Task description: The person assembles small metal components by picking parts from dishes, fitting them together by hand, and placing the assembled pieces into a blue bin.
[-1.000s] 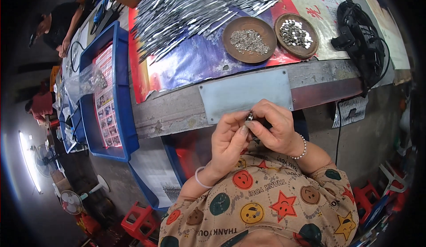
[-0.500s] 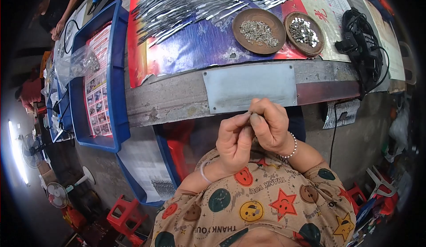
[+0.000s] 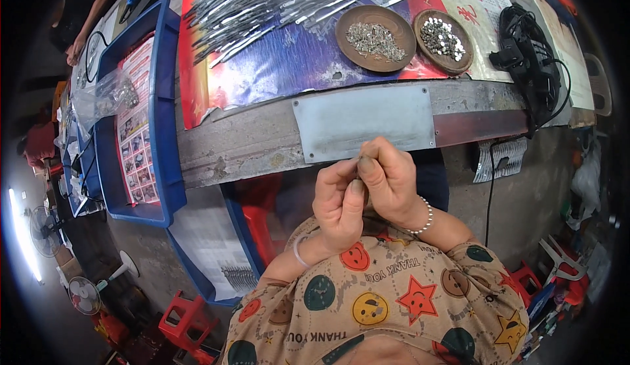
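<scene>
My left hand (image 3: 340,201) and my right hand (image 3: 388,184) meet in front of my chest, just off the table's near edge. Both are closed, thumbs and forefingers pinched together at the tips. Whatever they pinch is too small and too hidden to name. Just beyond them a pale metal plate (image 3: 364,122) is fixed to the table edge. Farther off stand a brown round dish (image 3: 351,53) of small metal pins (image 3: 377,41) and a smaller brown dish (image 3: 453,68) of small shiny discs (image 3: 443,40). Long thin metal strips (image 3: 282,4) lie heaped at the far side.
A blue tray (image 3: 169,102) with a printed sheet and a clear plastic bag (image 3: 105,96) stands at the left. Below it a second blue tray (image 3: 239,234) holds metal pieces. Black cables (image 3: 525,50) lie at the right. Red stools (image 3: 187,319) stand on the floor; another person's hand (image 3: 75,50) shows far left.
The whole view has shifted slightly. My hands stay together at the fingertips, and the left thumb now sits a little higher, closer to the right thumb.
</scene>
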Demonstrator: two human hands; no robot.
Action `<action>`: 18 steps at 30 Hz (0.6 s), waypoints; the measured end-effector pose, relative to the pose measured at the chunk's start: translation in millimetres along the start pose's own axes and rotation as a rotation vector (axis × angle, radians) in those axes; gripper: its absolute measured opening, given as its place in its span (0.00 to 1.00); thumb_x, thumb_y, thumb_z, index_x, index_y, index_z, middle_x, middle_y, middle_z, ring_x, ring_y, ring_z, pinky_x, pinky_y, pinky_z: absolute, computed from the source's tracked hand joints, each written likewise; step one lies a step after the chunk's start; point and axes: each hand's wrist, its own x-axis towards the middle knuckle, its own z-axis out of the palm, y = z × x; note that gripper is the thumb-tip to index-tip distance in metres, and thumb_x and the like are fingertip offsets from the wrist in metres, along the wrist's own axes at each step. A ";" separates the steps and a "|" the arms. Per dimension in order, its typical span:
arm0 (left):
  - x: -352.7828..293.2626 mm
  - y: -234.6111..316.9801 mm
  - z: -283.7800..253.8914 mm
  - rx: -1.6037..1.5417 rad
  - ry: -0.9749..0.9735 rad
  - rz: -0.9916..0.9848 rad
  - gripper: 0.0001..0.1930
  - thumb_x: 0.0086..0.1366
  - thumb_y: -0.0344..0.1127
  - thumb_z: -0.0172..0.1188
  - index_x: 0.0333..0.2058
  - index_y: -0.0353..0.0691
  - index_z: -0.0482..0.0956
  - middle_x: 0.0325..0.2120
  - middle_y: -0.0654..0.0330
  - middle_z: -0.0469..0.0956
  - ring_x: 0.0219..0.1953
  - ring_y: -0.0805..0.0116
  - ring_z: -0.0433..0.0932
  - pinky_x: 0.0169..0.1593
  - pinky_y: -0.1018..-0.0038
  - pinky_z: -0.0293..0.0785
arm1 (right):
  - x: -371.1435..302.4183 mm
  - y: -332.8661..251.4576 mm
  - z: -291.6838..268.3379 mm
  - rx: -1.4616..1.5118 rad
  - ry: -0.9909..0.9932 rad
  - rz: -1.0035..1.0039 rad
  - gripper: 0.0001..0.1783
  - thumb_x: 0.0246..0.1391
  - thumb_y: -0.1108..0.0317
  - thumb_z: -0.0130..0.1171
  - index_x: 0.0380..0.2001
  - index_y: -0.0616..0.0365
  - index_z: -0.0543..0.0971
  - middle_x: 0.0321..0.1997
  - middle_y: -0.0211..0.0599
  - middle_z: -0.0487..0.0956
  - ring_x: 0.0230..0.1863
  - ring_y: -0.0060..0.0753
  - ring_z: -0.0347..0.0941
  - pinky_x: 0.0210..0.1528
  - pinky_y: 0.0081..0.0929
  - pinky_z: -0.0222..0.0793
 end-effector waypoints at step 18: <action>3.5 -9.7 -3.8 -0.044 0.009 -0.050 0.13 0.70 0.27 0.46 0.52 0.33 0.64 0.45 0.56 0.73 0.45 0.75 0.73 0.49 0.78 0.69 | -3.2 14.2 13.5 0.024 0.150 -0.006 0.11 0.59 0.72 0.54 0.41 0.63 0.65 0.25 0.38 0.72 0.19 0.29 0.70 0.21 0.24 0.65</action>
